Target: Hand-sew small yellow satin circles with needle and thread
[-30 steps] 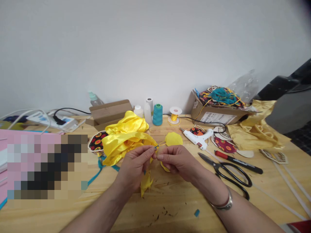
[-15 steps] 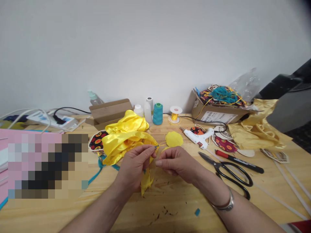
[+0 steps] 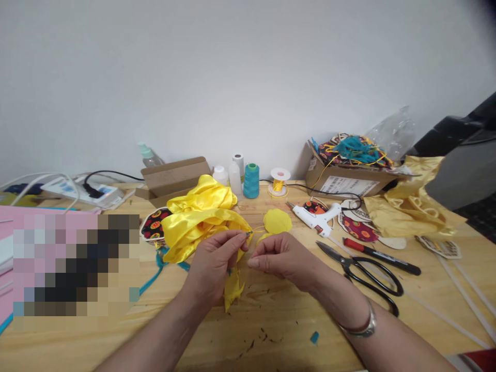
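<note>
Left hand [image 3: 215, 261] grip on yellow satin [image 3: 197, 225]; right hand [image 3: 287, 261] grip narrow, contents unclear

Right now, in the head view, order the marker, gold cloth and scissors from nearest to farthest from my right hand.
1. Scissors: just right of your right hand.
2. Marker: farther right, behind the scissors' handles.
3. Gold cloth: farthest right, toward the back.

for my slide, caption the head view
Left hand pinching yellow satin fabric beside the right hand, black-handled scissors lying nearby.
</note>
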A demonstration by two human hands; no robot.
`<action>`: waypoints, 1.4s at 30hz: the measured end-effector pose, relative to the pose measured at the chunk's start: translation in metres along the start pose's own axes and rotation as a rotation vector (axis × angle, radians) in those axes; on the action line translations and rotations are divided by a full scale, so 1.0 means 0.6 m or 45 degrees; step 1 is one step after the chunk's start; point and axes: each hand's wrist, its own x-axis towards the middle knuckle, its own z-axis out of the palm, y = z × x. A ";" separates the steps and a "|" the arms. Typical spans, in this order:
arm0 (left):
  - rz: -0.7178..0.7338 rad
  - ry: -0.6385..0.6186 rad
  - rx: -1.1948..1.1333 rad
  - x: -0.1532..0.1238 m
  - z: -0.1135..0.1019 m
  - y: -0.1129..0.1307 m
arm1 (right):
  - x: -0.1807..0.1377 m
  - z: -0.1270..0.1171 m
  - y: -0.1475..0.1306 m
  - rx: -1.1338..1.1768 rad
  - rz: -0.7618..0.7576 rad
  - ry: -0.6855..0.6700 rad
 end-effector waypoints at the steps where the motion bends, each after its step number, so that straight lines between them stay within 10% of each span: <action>1: 0.005 0.006 0.000 0.000 0.000 -0.001 | 0.000 0.000 0.000 -0.001 -0.007 0.000; 19: 0.024 0.052 0.082 -0.005 0.003 0.002 | 0.003 -0.010 0.003 -0.154 -0.101 0.103; 30: 0.287 -0.011 0.668 -0.015 0.011 0.011 | -0.013 -0.014 0.013 -1.850 -1.288 0.585; 36: 0.204 -0.308 0.654 -0.020 0.010 0.012 | -0.009 -0.032 0.000 -1.428 -1.002 0.479; 42: 0.008 -0.244 0.275 -0.013 0.003 0.007 | 0.008 -0.043 0.004 -0.877 -0.587 0.340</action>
